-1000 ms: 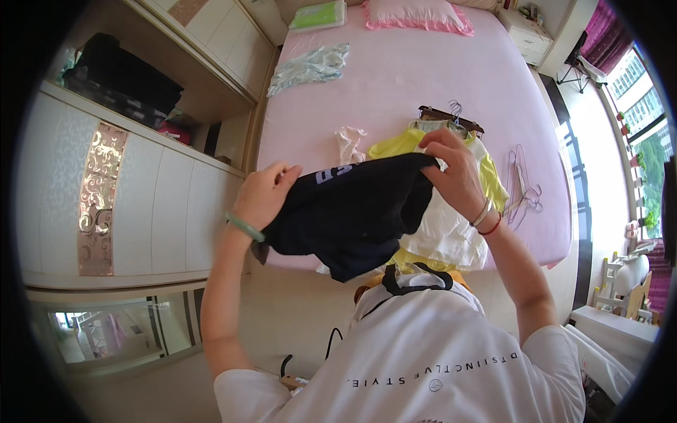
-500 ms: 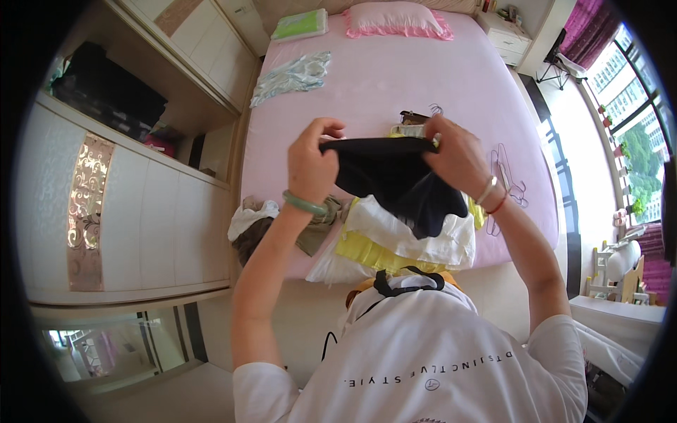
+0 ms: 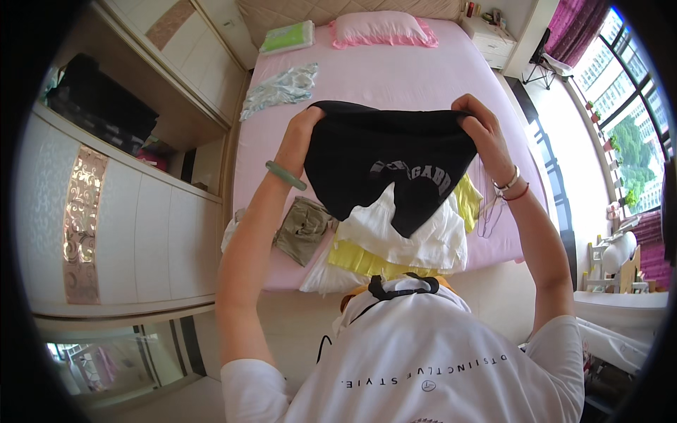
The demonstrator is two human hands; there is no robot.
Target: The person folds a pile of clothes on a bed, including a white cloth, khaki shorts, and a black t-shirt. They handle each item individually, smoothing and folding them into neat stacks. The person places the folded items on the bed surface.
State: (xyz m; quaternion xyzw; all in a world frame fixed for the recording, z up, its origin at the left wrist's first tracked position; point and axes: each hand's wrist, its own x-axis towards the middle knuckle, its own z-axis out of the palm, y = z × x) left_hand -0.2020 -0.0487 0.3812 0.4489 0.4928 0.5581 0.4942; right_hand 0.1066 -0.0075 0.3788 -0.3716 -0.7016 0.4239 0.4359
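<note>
A black garment (image 3: 352,151) with pale printed lettering is stretched out in the air over the bed, its lower edge hanging in two parts with a notch between. My left hand (image 3: 303,130) is closed on its upper left corner, and a green bangle circles that wrist. At the upper right corner my right hand (image 3: 486,134) pinches the cloth. Below the garment lie a white garment (image 3: 437,243) and yellow cloth (image 3: 352,259), partly covered by it. Olive-brown folded clothing (image 3: 302,229) rests beside them, near my left forearm.
The pink-sheeted bed (image 3: 395,74) holds a pink frilled pillow (image 3: 384,29), a green-and-white package (image 3: 288,37) and crumpled pale-blue cloth (image 3: 282,90). Thin hangers (image 3: 490,215) lie by my right wrist. A wardrobe (image 3: 141,233) stands left, a window (image 3: 627,113) right.
My hands have moved apart and the black garment has spread wide between them, bringing its print into sight. It now hides the small things on the bed behind it.
</note>
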